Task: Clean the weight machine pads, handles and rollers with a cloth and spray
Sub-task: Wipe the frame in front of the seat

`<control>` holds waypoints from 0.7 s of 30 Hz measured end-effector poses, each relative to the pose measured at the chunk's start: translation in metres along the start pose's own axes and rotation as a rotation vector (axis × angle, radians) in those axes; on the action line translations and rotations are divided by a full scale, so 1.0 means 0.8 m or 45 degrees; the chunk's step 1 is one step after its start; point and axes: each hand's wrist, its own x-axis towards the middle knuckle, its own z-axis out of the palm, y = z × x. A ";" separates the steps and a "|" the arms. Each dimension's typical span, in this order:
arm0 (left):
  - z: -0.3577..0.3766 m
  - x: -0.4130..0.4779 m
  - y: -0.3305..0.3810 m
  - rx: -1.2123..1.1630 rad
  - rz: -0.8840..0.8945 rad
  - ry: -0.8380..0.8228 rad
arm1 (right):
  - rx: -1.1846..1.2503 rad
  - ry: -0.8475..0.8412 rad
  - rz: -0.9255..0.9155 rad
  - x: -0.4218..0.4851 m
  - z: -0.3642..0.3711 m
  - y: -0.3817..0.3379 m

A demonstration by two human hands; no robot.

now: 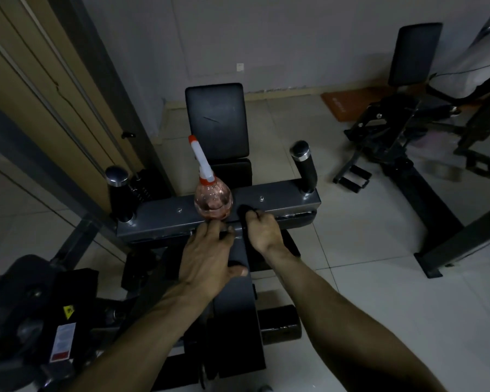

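**Q:** What does the head view list?

**A:** Item 1: spray bottle [213, 200], pink liquid, standing upright on the grey crossbar [164, 219], nozzle tilted away from me.
Item 2: cloth [245, 209], dark and bunched, on the crossbar just right of the bottle.
Item 3: 2 grips standing up at the crossbar's ends, the left handle [119, 193] and the right handle [303, 168].
Item 4: back pad [217, 120], beyond the bar.
Item 5: roller [279, 325], low, near my right forearm.

**Q:** And the hands?

**A:** My left hand [207, 253] holds nothing. Its fingers are spread and fairly straight, lying on the centre beam [235, 306]. The fingertips are at the bottle's base, but I cannot tell if they touch it. My right hand [262, 230] is curled round the cloth and holds it down on the crossbar.

**Q:** What does the next wipe turn on?

**A:** The crossbar's long axis runs left to right across me, and the cloth sits near its middle. The right handle is up and to the right of the cloth, well apart from it and nearer my right hand. The bottle stands between the cloth and the bar's left half. I judge the rightward run to be open. Going left calls for shifting the bottle first, and my left hand is the nearer 1 for that.
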 end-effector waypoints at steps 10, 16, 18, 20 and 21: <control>-0.007 0.001 0.006 -0.050 -0.037 -0.079 | 1.132 -0.265 0.457 -0.043 -0.007 0.034; -0.006 0.009 0.004 -0.020 -0.039 -0.067 | 1.243 -0.390 0.515 -0.026 -0.009 0.042; -0.005 0.010 0.004 -0.021 -0.043 -0.066 | 1.247 -0.376 0.532 -0.024 -0.007 0.039; -0.005 0.011 0.003 -0.021 -0.039 -0.071 | 1.297 -0.415 0.537 -0.028 -0.011 0.048; -0.005 0.011 0.004 -0.025 -0.038 -0.071 | 1.341 -0.454 0.531 -0.032 -0.014 0.054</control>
